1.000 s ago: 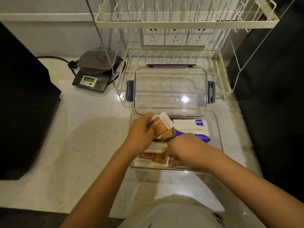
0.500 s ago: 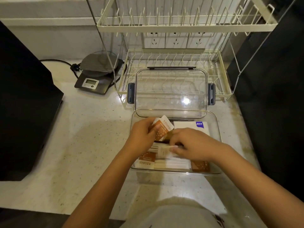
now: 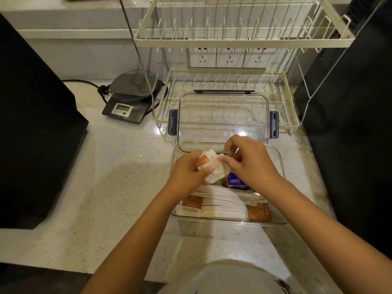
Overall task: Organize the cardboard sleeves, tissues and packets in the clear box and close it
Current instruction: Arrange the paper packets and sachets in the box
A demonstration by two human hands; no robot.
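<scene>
- Clear box (image 3: 277, 166) sits open on the surface, its lid (image 3: 222, 117) lying just beyond.
- My left hand (image 3: 188, 175) pinches a few packets (image 3: 214, 168) above the box — my right hand (image 3: 250, 162) nips their far edge; a loose grip could scatter them.
- Tissues (image 3: 234, 181) are half hidden; the packets' count is blurred.

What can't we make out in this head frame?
- Far half of the clear box: covered by the left hand and right hand.
- Packets in the left grip: motion-blurred, print unreadable.
- Purple tissue pack: mostly under the right wrist.
- Scale display: too small.
</scene>
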